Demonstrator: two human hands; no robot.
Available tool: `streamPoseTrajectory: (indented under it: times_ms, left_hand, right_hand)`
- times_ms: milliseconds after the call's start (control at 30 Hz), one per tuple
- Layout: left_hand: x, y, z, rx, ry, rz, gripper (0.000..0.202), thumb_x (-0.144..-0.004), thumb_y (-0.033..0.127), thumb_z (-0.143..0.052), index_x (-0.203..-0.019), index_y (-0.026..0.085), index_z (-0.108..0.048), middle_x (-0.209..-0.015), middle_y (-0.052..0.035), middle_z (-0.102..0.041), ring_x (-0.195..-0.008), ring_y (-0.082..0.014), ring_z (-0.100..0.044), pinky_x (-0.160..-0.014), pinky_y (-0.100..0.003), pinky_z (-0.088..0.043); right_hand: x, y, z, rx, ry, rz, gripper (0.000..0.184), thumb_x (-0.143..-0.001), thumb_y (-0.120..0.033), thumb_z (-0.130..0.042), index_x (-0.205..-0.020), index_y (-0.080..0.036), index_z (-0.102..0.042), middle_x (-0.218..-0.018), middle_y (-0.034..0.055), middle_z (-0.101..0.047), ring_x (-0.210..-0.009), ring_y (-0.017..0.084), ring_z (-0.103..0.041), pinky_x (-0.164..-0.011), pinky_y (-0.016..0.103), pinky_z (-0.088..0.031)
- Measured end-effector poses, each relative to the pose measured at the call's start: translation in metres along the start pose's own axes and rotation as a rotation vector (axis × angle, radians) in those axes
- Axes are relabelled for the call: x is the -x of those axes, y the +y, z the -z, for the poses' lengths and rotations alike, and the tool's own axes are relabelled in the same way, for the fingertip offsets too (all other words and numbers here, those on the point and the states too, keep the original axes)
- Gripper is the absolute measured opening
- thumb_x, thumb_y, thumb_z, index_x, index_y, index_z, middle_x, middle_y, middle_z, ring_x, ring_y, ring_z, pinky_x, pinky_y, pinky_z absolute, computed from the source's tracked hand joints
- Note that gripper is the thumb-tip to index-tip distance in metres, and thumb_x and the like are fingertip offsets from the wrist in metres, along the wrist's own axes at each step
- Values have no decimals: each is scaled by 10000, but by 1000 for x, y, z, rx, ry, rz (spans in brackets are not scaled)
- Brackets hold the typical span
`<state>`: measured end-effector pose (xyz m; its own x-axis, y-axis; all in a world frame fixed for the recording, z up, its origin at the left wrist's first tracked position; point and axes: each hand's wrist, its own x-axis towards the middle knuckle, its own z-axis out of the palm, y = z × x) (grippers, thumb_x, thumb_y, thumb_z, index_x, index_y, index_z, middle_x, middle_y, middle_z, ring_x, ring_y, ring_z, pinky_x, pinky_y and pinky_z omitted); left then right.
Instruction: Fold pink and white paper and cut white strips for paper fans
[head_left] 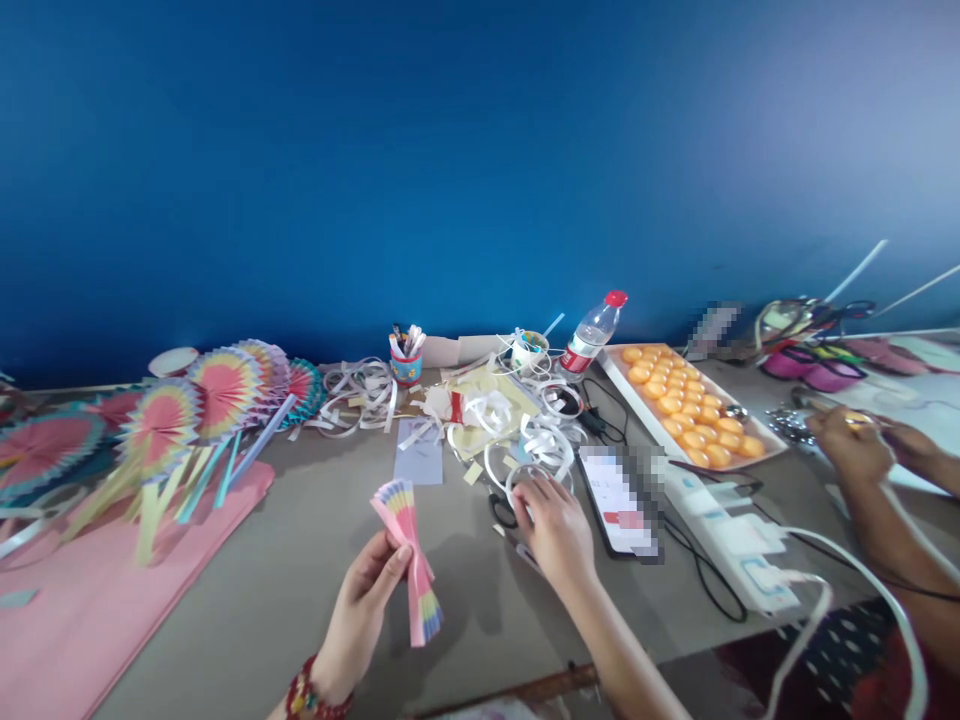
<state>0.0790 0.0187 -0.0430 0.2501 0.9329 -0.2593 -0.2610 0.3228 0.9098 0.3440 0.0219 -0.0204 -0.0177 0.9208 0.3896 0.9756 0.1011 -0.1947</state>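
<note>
My left hand (367, 585) pinches a pleated paper strip (409, 560) at its narrow middle, between thumb and fingers. Both striped ends, in pink, yellow and blue, flare out a little. Further right, my right hand (559, 530) reaches down to a pile of white tape loops (546, 445) with its fingers curled together. What those fingertips hold, if anything, is hidden. Dark-handled scissors (502, 510) lie just left of that hand, partly covered. Finished round paper fans (225, 390) with stick handles are heaped at the left.
Pink paper sheets (172, 590) cover the left table. Along the wall stand a pen cup (406, 362) and a red-capped bottle (592, 335). To the right lie a phone (611, 500), a tray of orange balls (757, 462), and a power strip (739, 560) with cords. Another person's hands (855, 455) work beyond.
</note>
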Motion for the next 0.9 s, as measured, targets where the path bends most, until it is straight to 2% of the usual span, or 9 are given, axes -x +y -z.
streamPoseTrajectory:
  times_ms: [100,167,267,333,433,500,667,833,900]
  left_hand:
    - [0,-1,0,43,64,11,300,-789,406,-751,-948,157,-698,-844,-36,-667,-729,-154,-616,-742,-244,-521]
    - [0,-1,1,59,107,21,315,-761,403,-777,-955,165,-707,-845,-29,-670,-733,-147,-613,-735,-229,-519]
    - [-1,-1,1,59,141,31,339,-725,421,-801,-953,184,-719,-851,-16,-678,-755,-147,-616,-737,-211,-515]
    - [-1,-1,2,53,141,26,353,-708,434,-809,-952,193,-724,-861,-12,-681,-775,-152,-618,-753,-209,-515]
    - [0,-1,2,60,115,21,348,-724,427,-800,-971,197,-718,-861,-10,-674,-780,-151,-613,-762,-212,-515]
    - [0,-2,2,65,116,30,335,-739,423,-788,-980,202,-711,-860,-8,-669,-779,-152,-608,-758,-213,-514]
    - [0,-2,1,30,100,41,335,-736,437,-784,-951,191,-710,-878,-20,-664,-799,-164,-598,-761,-211,-507]
    - [-1,-3,3,31,74,20,306,-764,437,-764,-929,187,-705,-828,-8,-643,-803,-155,-591,-777,-206,-497]
    - [-2,-4,4,49,90,6,306,-768,425,-765,-957,192,-708,-842,-6,-652,-786,-145,-589,-774,-202,-496]
  right_hand:
    - [-15,12,2,16,43,-43,173,-942,-180,-443,-824,-206,-567,-799,41,-617,-748,192,-580,-699,294,-391]
    - [-26,19,5,29,85,-74,149,-961,-216,-434,-924,-196,-576,-843,56,-634,-730,196,-580,-666,295,-385]
    - [-39,23,14,62,159,-75,212,-963,-305,-472,-1111,-180,-556,-1014,109,-638,-875,246,-592,-726,326,-409]
    - [-40,20,20,66,145,-46,195,-952,-338,-503,-1048,-187,-581,-1022,115,-628,-947,262,-580,-789,344,-411]
    - [-28,11,20,79,-31,18,195,-933,-344,-539,-798,-210,-583,-824,57,-623,-799,225,-580,-733,331,-387]
    - [-16,6,15,88,-101,36,159,-900,-281,-567,-758,-212,-583,-791,47,-631,-782,220,-580,-723,327,-370]
    - [-7,1,13,81,-14,33,138,-875,-159,-513,-771,-202,-594,-761,46,-650,-744,202,-584,-724,314,-359]
    - [-43,4,19,139,34,41,147,-890,-178,-520,-763,-200,-590,-740,47,-640,-722,203,-582,-697,306,-358]
    - [-61,7,17,152,43,33,151,-922,-209,-505,-815,-192,-609,-807,70,-659,-760,214,-593,-715,314,-362]
